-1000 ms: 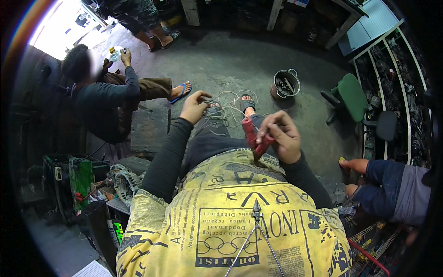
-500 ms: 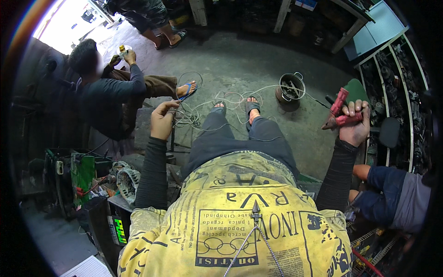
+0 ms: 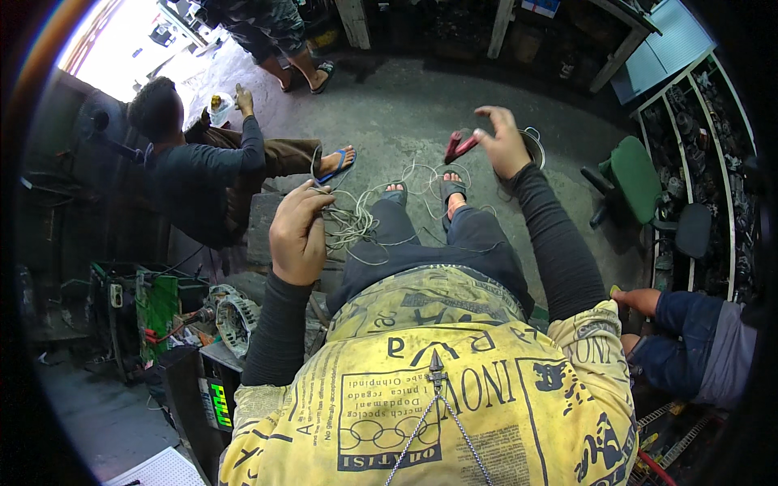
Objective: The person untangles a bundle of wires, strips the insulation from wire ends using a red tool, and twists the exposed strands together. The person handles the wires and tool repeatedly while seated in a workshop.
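My left hand [image 3: 296, 235] is closed on a loose, tangled bundle of thin pale cord [image 3: 348, 227], held over the left of my lap, with loops trailing across my thighs and near my sandalled feet [image 3: 452, 185]. My right hand [image 3: 502, 146] reaches forward with its fingers apart. A red two-handled tool, like pliers [image 3: 459, 146], is just left of its thumb; whether they touch I cannot tell. A metal pot [image 3: 535, 144] with handles stands beyond that hand, mostly hidden by it.
A seated person [image 3: 194, 186] is at my left, another standing person [image 3: 267, 40] beyond. A third person [image 3: 689, 340] is at lower right. A green chair [image 3: 628, 178] stands before shelves of dark parts [image 3: 693, 121]. A metal housing [image 3: 239, 320] lies among machinery at lower left.
My right hand has moved from the right toward the middle and forward, its grip on the red tool opened. My left hand has come lower, with more cord bunched beside it.
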`<action>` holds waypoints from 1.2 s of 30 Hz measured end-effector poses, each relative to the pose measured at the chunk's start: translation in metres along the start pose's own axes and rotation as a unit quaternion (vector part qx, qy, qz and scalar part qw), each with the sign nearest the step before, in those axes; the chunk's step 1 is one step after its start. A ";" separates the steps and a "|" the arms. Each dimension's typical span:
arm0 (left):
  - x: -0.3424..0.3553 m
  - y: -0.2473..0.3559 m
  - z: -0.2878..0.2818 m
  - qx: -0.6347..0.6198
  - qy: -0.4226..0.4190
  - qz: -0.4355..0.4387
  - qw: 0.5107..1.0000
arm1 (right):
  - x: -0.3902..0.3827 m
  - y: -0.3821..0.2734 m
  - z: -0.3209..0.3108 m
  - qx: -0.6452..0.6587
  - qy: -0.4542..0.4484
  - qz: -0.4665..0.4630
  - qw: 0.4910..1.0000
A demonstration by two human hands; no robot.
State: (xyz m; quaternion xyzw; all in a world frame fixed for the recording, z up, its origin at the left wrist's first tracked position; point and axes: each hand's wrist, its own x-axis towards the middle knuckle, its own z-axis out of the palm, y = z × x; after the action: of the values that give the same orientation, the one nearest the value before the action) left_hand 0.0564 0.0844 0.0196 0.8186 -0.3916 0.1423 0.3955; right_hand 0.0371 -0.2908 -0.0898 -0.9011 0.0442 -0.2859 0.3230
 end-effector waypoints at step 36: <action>0.011 0.029 0.116 -0.244 -0.290 -0.035 0.925 | -0.053 -0.150 -0.078 0.218 -0.191 0.066 0.955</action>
State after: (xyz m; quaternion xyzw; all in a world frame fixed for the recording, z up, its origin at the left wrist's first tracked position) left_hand 0.0325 -0.0206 -0.0343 0.7156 -0.4828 -0.2152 0.4567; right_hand -0.0651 -0.2020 0.0251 -0.8415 -0.0227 -0.0888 0.5325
